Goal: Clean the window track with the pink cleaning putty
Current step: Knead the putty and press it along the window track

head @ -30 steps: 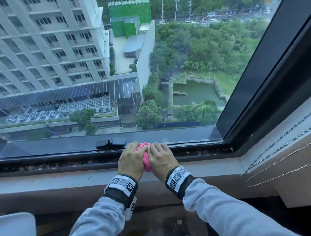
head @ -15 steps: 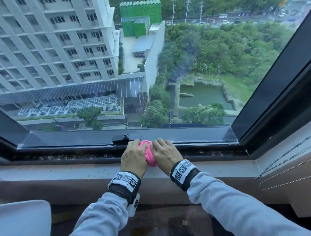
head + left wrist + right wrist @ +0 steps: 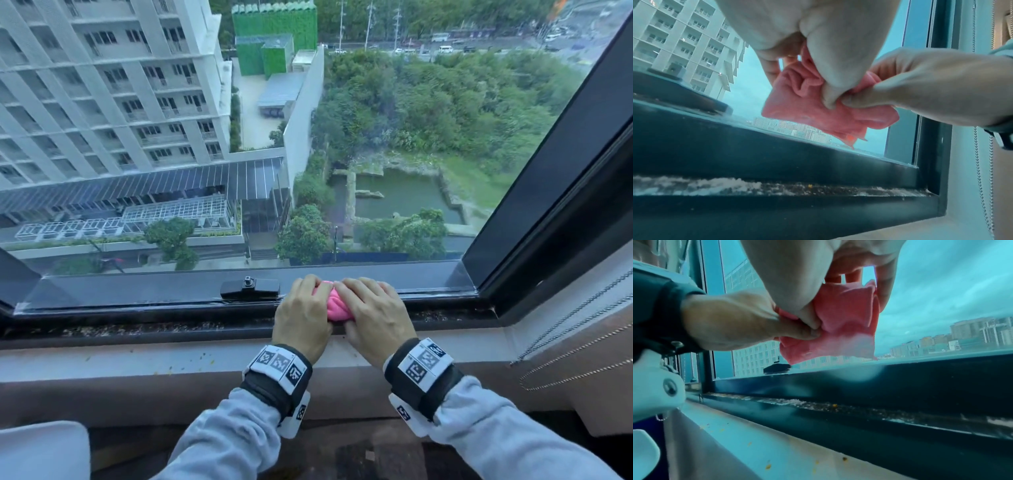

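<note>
A folded lump of pink cleaning putty [image 3: 335, 303] is held between both hands just above the dark window track [image 3: 171, 329]. My left hand [image 3: 303, 317] grips its left side with thumb and curled fingers. My right hand [image 3: 371, 313] pinches its right side. In the left wrist view the putty [image 3: 809, 105] hangs clear of the track [image 3: 777, 186], its lower edge in front of the black sash. The right wrist view shows the putty [image 3: 840, 331] the same way, above the gritty track [image 3: 838, 407]. Pale dust and small crumbs line the track.
A black window latch [image 3: 250, 288] sits on the sash just left of the hands. The pale sill [image 3: 137, 359] runs below the track, dotted with yellow crumbs. The dark frame corner [image 3: 486, 301] closes the track at the right, with blind bead chains [image 3: 565, 329] hanging beyond.
Both hands stay together on the putty and knead it; they have shifted a little rightwards, away from the latch. The camera view has swung left.
</note>
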